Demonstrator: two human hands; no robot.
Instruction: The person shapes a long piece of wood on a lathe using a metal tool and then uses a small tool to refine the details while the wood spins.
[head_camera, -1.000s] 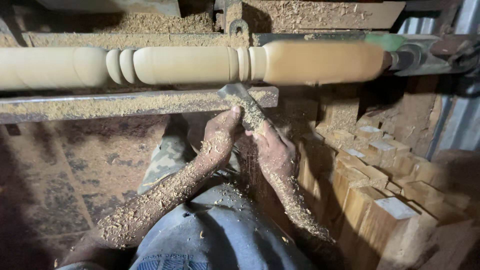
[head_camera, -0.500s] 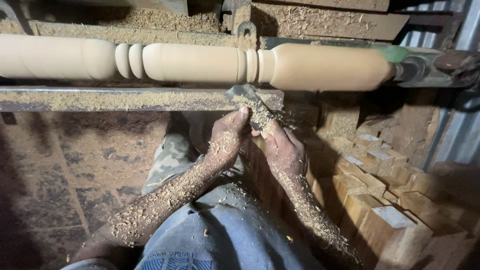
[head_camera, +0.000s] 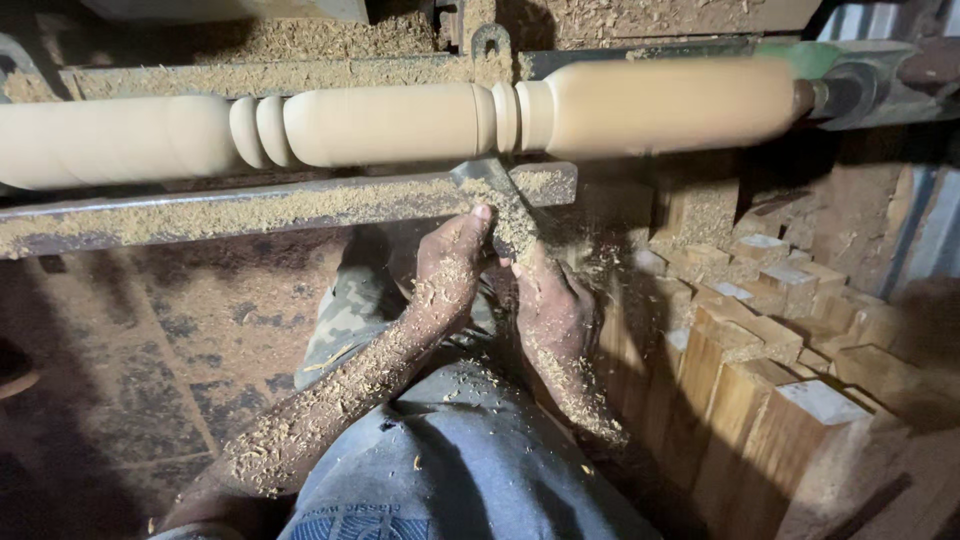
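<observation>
Both my left hand (head_camera: 447, 275) and right hand (head_camera: 551, 305) grip the chisel (head_camera: 495, 195), its blade resting on the metal bar (head_camera: 250, 205) under the pale wooden spindle (head_camera: 400, 122).

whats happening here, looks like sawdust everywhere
A person stands at a wood lathe, both hands gripping a metal turning tool braced on the shaving-covered metal rest bar. The left hand and right hand are coated in shavings. The tool's tip meets the pale turned wooden spindle. Square wooden blocks stand stacked at the right.
</observation>
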